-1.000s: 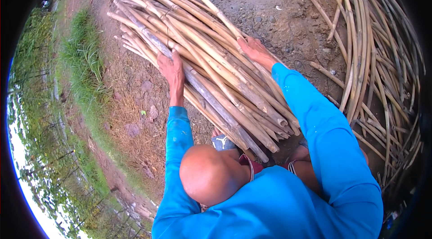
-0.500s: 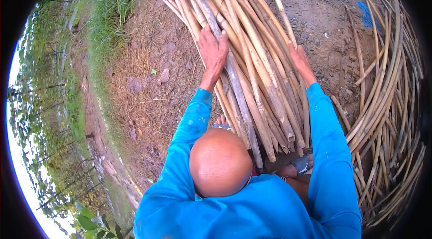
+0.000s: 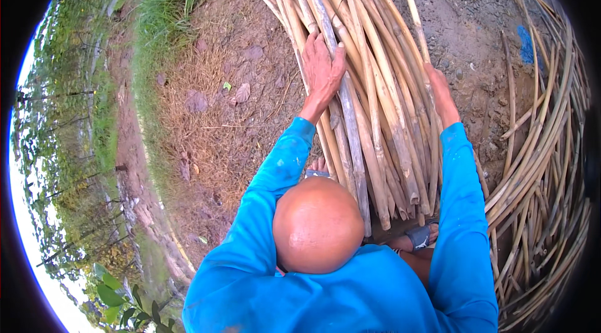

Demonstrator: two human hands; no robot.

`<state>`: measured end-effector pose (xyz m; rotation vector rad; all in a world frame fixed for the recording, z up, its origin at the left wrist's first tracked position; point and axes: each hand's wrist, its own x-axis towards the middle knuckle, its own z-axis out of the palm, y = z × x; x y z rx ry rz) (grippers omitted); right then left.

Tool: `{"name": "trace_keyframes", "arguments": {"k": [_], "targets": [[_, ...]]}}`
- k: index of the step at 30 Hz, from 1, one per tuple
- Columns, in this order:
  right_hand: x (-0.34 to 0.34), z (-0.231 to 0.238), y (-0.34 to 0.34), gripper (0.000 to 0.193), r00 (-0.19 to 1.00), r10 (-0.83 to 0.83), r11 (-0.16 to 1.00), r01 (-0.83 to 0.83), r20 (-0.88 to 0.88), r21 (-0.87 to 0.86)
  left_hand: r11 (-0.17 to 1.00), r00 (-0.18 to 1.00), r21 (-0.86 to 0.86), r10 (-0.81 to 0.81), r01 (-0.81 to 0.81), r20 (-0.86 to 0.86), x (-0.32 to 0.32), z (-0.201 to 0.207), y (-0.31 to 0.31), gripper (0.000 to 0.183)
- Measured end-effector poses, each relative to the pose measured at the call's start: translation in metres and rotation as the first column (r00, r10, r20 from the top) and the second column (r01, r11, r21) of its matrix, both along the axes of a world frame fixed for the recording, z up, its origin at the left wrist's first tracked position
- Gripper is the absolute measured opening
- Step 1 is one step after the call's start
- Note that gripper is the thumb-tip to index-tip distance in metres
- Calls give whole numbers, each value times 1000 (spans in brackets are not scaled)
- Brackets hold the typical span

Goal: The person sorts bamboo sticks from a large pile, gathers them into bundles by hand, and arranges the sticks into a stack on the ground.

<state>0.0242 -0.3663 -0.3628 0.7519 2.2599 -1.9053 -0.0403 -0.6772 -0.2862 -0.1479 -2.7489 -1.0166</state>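
Observation:
A thick bundle of bamboo poles (image 3: 382,101), pale tan with one greyish pole (image 3: 350,132), stretches away from me on the ground, its near ends beside my feet. My left hand (image 3: 323,73) lies over the bundle's left side, fingers bent onto the poles and thumb across the greyish one. Along the right side my right hand (image 3: 442,92) is closed against the outermost thin poles, its fingers partly hidden. Below my left hand, my bare left knee (image 3: 318,225) covers some of the near ends. My right foot in a grey-blue sandal (image 3: 418,237) stands near them.
A large heap of long, bent bamboo poles (image 3: 532,189) fills the right side. Damp soil (image 3: 469,13) with a blue scrap (image 3: 526,45) lies between. Dry grass and leaves (image 3: 213,101) cover the left ground, with tall green grass (image 3: 172,1) beyond.
The whole view has shifted, so the bundle and both hands appear farther right. Both hands stay on the bundle's sides, with little visible movement relative to the poles.

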Motion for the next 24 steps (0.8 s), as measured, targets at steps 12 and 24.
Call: {"name": "trace_keyframes", "arguments": {"k": [12,24], "targets": [[1,33,11,80,984,22,935,-84,179,346,942,997,333,-52,28,63,-8,27,-19,55],[40,71,154,75,987,78,736,-154,144,659,862,946,412,-324,295,1,-32,83,44,49]]}}
